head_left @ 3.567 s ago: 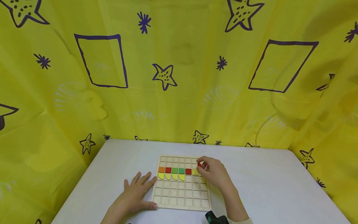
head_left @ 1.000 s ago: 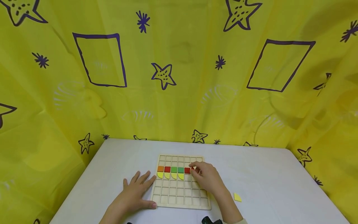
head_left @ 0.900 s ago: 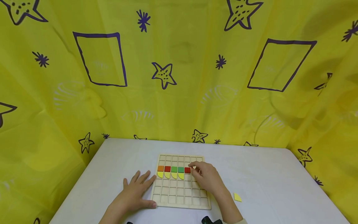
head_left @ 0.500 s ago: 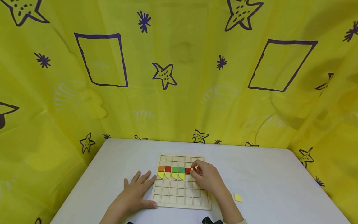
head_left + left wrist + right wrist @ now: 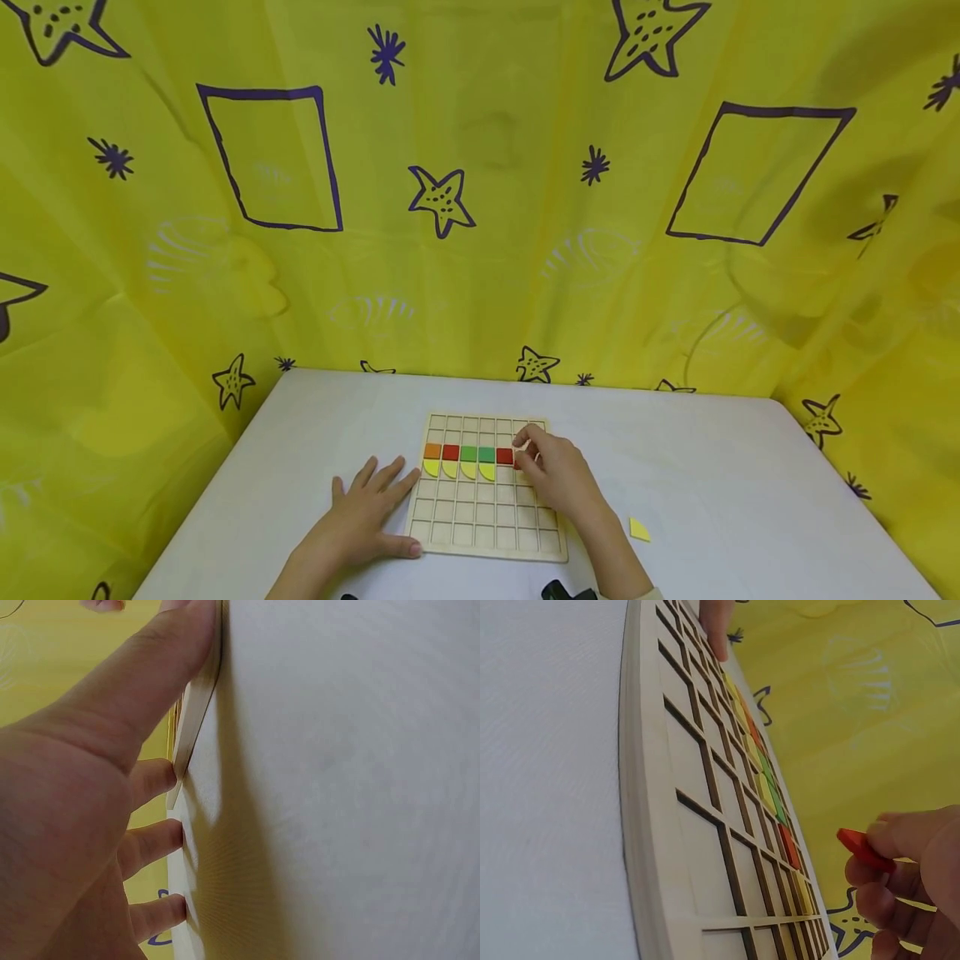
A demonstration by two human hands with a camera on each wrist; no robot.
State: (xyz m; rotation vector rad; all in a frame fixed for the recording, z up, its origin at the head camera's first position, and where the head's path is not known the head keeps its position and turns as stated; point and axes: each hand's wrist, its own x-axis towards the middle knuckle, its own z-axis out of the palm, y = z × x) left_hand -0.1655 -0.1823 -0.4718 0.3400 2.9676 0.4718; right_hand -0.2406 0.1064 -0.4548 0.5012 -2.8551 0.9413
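Right hand [image 5: 558, 475] stays over grid board [image 5: 487, 533], pinching red piece [image 5: 864, 850]; left hand [image 5: 360, 521] unmoved, fingers flat against board's left edge.

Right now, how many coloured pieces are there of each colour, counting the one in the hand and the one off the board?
Red pieces: 3, one pinched in the right hand
Green pieces: 2
Orange piece: 1
Yellow pieces: 5, one loose on the table
Total: 11
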